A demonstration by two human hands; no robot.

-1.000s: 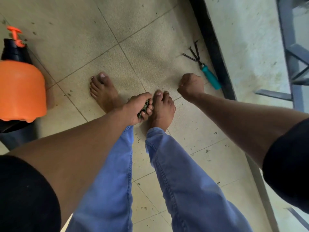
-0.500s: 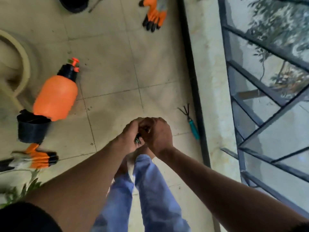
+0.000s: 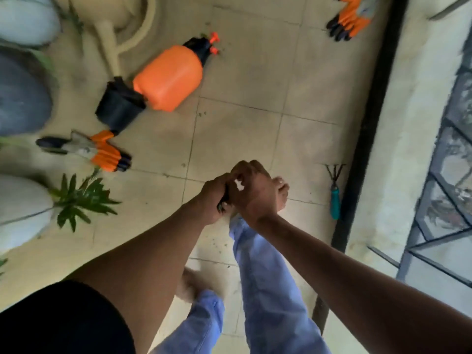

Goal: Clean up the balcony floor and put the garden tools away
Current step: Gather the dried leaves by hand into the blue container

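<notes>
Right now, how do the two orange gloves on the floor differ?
The left-side glove lies on the open tiles next to the black pot, fingertips pointing right. The far glove lies at the top of the view near the dark kerb strip, fingertips pointing lower left, its cuff cut off by the frame edge. Both are orange with dark fingertips and grey cuffs, and neither is being held.

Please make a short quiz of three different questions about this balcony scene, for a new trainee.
1. True or false: the hand rake lies beside the dark strip at the wall.
2. What leans on the black pot? A) a broom B) the orange sprayer C) a bucket
3. How many orange gloves are on the floor?

Key:
1. True.
2. B.
3. Two: one glove near the pot, another glove at the top right.
</notes>
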